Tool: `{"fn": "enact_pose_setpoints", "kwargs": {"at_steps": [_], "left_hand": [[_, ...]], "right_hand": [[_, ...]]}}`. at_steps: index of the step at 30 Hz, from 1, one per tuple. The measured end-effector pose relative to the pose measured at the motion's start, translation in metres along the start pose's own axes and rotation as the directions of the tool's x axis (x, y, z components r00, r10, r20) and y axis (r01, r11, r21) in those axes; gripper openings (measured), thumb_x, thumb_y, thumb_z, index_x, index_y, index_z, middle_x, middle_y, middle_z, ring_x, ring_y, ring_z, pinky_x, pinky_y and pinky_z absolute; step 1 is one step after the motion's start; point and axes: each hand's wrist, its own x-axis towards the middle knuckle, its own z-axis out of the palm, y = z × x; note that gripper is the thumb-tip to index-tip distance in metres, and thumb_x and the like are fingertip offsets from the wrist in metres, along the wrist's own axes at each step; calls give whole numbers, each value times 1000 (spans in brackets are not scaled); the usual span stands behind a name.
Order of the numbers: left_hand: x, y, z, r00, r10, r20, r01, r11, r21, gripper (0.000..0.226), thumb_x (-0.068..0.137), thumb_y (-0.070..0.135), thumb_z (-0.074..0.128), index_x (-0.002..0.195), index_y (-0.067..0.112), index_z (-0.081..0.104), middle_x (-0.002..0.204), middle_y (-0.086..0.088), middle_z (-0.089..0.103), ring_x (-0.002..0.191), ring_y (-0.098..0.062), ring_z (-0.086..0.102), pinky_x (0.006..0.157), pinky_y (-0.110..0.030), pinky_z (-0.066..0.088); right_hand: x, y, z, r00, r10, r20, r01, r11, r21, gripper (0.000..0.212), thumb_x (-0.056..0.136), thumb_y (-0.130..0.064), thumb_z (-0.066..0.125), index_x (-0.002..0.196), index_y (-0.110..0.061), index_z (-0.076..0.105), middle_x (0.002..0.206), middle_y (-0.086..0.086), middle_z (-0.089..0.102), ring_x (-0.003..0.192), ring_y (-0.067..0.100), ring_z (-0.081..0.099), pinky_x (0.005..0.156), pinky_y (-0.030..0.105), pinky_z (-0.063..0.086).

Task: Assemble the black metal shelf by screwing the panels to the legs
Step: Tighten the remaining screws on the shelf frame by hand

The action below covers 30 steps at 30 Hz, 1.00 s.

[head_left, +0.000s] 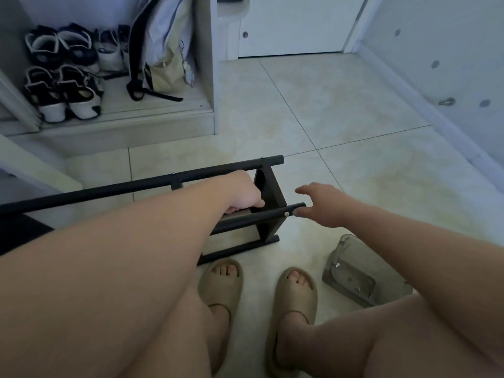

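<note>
Steadying shelf (pixel 268 192), on its side on floor (pixel 354 132): left hand (pixel 242 192) wraps near leg (pixel 253 219) to stop rolling (my guess). Right hand (pixel 324 205) loose, fingers spread at leg end by screw (pixel 286 213).

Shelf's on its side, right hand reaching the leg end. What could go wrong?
The shelf lies on smooth tile, and only the left hand grips it, so it may slide. The right hand is open near the screw; a push could tip the shelf onto the toes in open slippers.
</note>
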Motion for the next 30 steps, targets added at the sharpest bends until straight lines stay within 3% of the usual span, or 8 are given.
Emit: {"fn": "enact_pose_setpoints", "kwargs": {"at_steps": [3, 5, 7, 10, 12, 17, 22, 30], "left_hand": [[-6, -2, 4, 996, 70, 51, -86, 883, 462, 29, 93, 37, 66, 101, 9, 64, 94, -6, 60, 88, -30, 61, 79, -35, 49], [-8, -1, 13, 994, 62, 93, -107, 781, 616, 34, 97, 33, 62, 113, 3, 66, 99, -7, 60, 96, -30, 61, 83, -36, 50], [-11, 0, 24, 993, 54, 105, -111, 731, 673, 28, 98, 25, 59, 112, 1, 66, 97, -8, 59, 92, -30, 61, 87, -36, 51], [-23, -4, 47, 997, 49, 54, -72, 784, 616, 15, 96, 12, 55, 87, 0, 57, 97, -9, 55, 88, -31, 57, 87, -37, 51], [-39, -15, 68, 997, 54, -50, -20, 855, 518, 5, 91, 4, 56, 96, 5, 57, 98, -8, 54, 94, -32, 59, 77, -38, 50], [-74, -43, 105, 978, 90, -186, -1, 903, 430, 23, 85, -4, 55, 100, 14, 57, 83, -3, 49, 86, -30, 56, 67, -37, 43], [-98, -70, 126, 974, 154, -163, -75, 908, 413, 27, 92, 5, 53, 111, 21, 64, 101, -5, 61, 89, -31, 60, 71, -38, 51], [-133, -86, 157, 973, 206, -106, -140, 888, 438, 26, 90, 3, 50, 106, 22, 61, 98, -5, 55, 85, -31, 54, 67, -37, 44]], "right_hand": [[12, -7, 8, 994, -2, 110, 6, 999, -38, 53, 95, -50, 63, 139, -20, 57, 133, 3, 59, 123, 27, 54, 97, 36, 45], [18, -13, 13, 995, -15, 102, 19, 999, -45, 34, 95, -44, 65, 114, -16, 67, 105, 4, 64, 96, 25, 59, 78, 34, 46], [19, -18, 20, 1000, -4, 29, 6, 998, -61, 25, 96, -36, 65, 104, -13, 66, 99, 7, 63, 87, 26, 56, 71, 33, 44], [4, -21, 38, 991, 46, -129, -43, 999, 24, 23, 96, -29, 65, 108, -10, 66, 106, 10, 63, 94, 28, 53, 72, 34, 41], [-13, -17, 54, 982, 46, -183, -30, 995, 91, 26, 96, -31, 67, 110, -10, 66, 107, 9, 60, 103, 29, 52, 76, 35, 40], [-58, -15, 74, 999, -16, -51, 22, 993, 116, 27, 88, -38, 75, 89, -17, 58, 85, -2, 54, 88, 24, 53, 63, 34, 37], [-101, -18, 93, 999, -11, 31, 8, 993, 120, 39, 83, -41, 80, 76, -22, 47, 76, -3, 54, 68, 16, 49, 53, 32, 31], [-155, -26, 124, 998, 21, 61, -25, 997, 69, 42, 83, -48, 79, 86, -17, 51, 82, 0, 55, 77, 22, 50, 53, 29, 30]]}}
